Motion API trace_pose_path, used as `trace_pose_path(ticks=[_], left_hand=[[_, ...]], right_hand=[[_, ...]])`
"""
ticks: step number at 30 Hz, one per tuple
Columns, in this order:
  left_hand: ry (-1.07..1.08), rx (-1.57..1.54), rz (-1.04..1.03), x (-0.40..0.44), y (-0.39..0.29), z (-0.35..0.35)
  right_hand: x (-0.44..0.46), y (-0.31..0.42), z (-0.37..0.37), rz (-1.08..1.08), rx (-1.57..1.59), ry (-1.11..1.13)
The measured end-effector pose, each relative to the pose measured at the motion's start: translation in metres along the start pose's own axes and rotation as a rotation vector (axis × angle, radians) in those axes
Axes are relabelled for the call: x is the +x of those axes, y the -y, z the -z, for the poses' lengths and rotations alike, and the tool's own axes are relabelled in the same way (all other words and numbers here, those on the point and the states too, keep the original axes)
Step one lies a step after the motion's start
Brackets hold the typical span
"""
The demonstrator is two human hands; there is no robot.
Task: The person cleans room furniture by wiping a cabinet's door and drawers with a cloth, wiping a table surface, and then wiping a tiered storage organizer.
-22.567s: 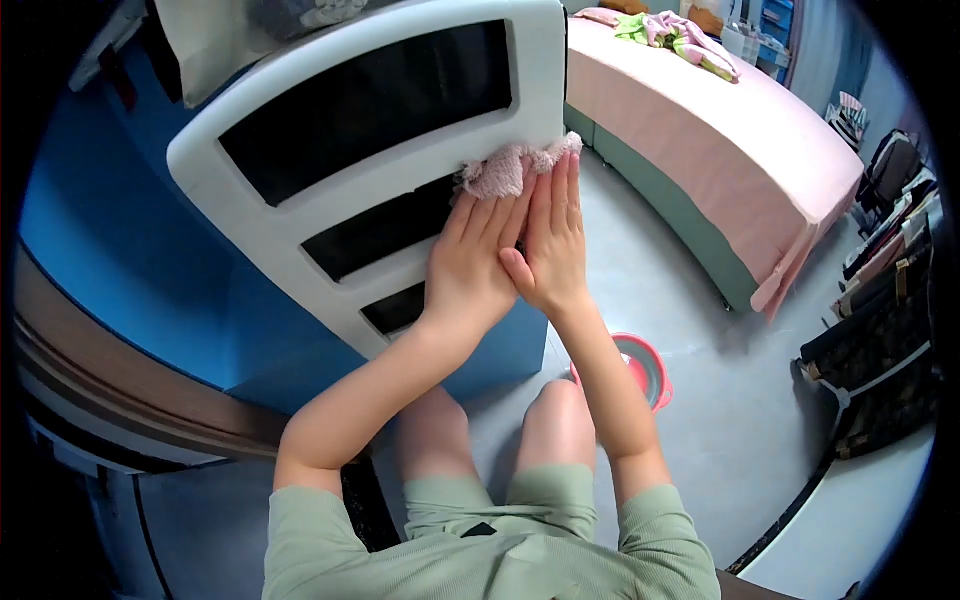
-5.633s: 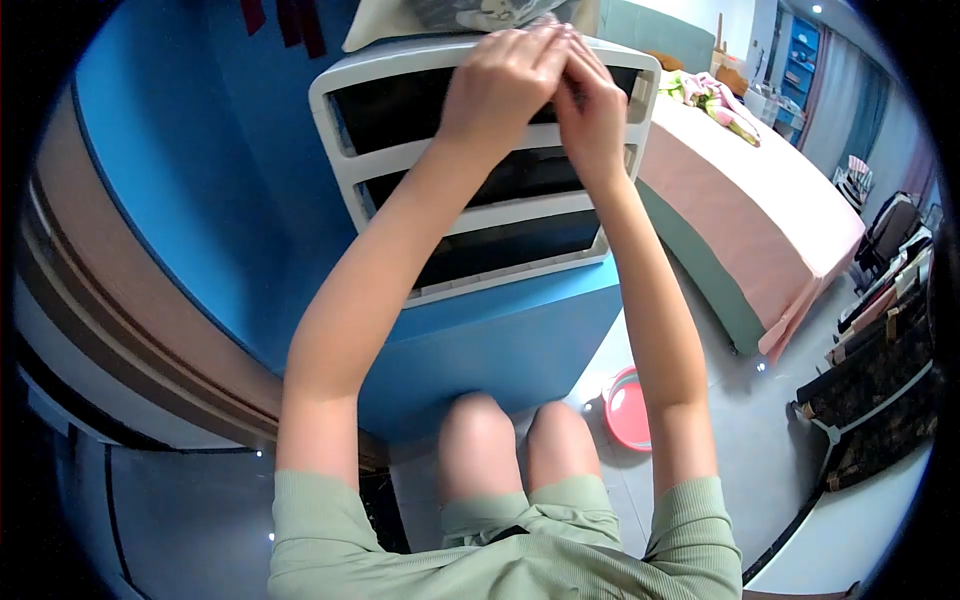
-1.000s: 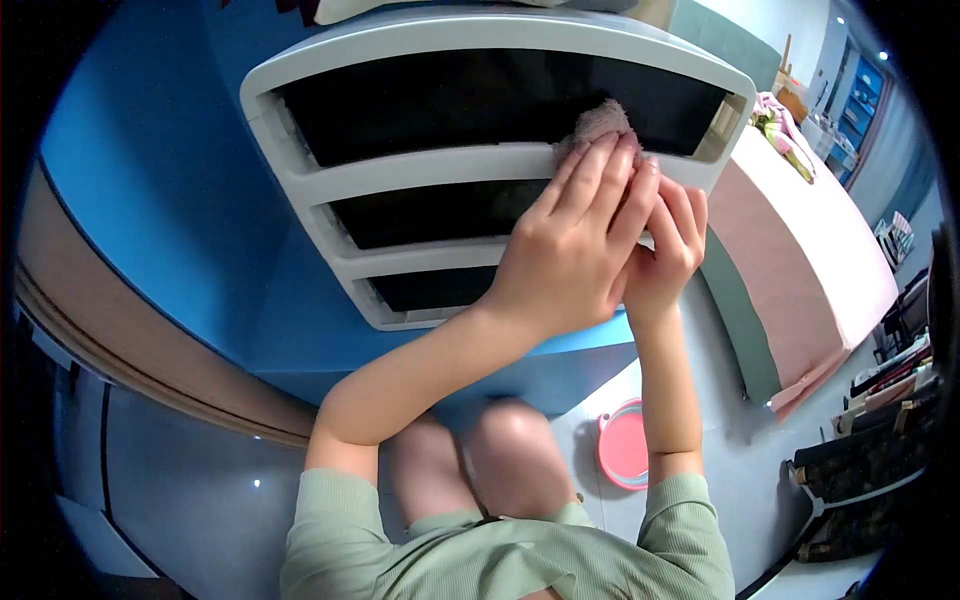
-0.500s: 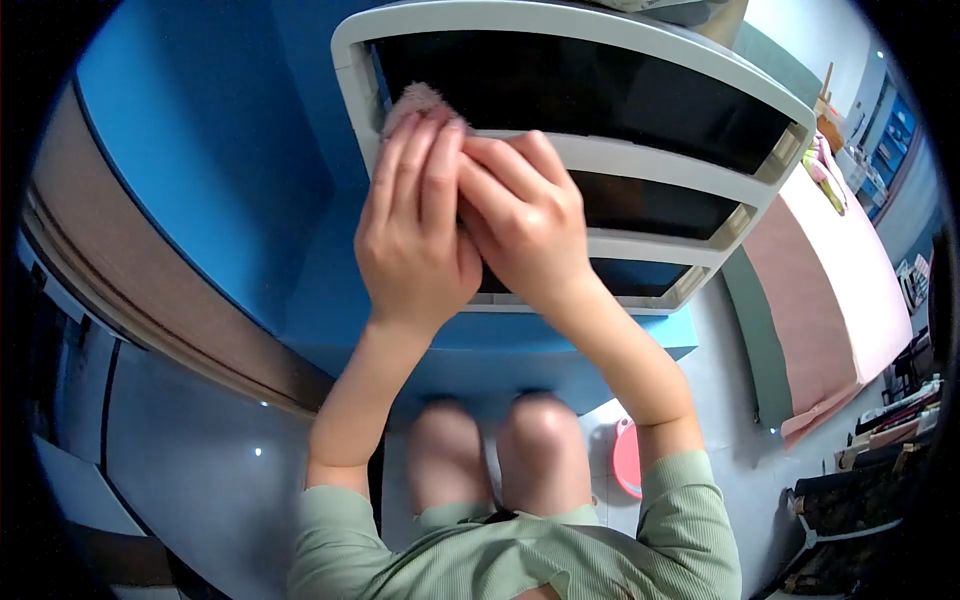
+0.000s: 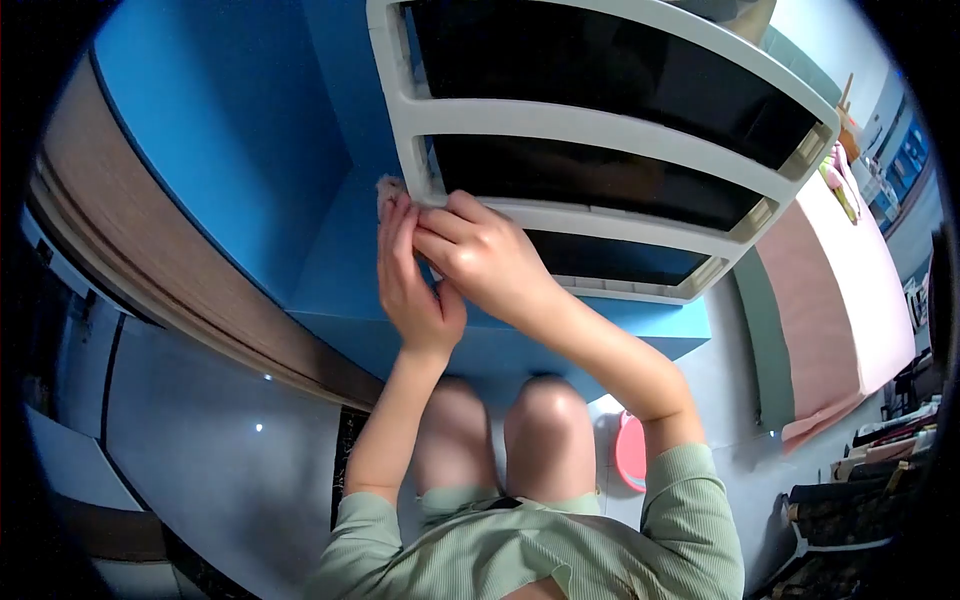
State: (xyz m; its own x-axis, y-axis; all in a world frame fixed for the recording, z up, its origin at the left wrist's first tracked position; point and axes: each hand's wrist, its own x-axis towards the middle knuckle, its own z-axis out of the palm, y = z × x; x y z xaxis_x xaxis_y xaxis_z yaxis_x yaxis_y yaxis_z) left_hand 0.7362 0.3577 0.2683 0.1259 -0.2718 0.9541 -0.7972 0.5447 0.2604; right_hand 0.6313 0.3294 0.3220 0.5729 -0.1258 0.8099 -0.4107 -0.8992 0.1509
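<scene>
A white-framed drawer cabinet [image 5: 520,122] with dark glossy drawer fronts stands before me. My left hand [image 5: 412,290] is at the frame's lower left corner, fingers long and pressed together over a fuzzy pinkish cloth [image 5: 389,187]. Only a tuft of the cloth shows above the fingertips. Right beside it, my right hand [image 5: 485,250] has its fingers curled in front of the lowest drawer's left end, touching or nearly touching the left fingers. What the right fingers hold is hidden.
The cabinet rests on a blue ledge [image 5: 640,325] inside a blue recess [image 5: 230,150] with a wood-toned edge [image 5: 190,250]. A pink basin [image 5: 630,455] is on the tiled floor. To the right is a bed [image 5: 820,300]; clothes [image 5: 850,500] hang at lower right.
Both hands have moved down and left, from the upper drawer's left end to the frame's lower left corner, the cloth going with them. The view has shifted slightly.
</scene>
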Motion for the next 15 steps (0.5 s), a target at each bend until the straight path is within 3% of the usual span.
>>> trace_pose_path(ticks=[5, 10, 15], left_hand=[[0.049, -0.169, -0.081, -0.011, -0.012, -0.015], [0.175, -0.273, -0.153, -0.011, -0.041, -0.042], [0.175, -0.104, -0.196, -0.007, -0.028, -0.035]], right_hand=[[-0.026, -0.010, 0.022, -0.002, -0.111, -0.052], [-0.056, -0.021, 0.054, -0.141, -0.194, -0.144], [-0.048, -0.019, 0.042, -0.112, -0.165, -0.121]])
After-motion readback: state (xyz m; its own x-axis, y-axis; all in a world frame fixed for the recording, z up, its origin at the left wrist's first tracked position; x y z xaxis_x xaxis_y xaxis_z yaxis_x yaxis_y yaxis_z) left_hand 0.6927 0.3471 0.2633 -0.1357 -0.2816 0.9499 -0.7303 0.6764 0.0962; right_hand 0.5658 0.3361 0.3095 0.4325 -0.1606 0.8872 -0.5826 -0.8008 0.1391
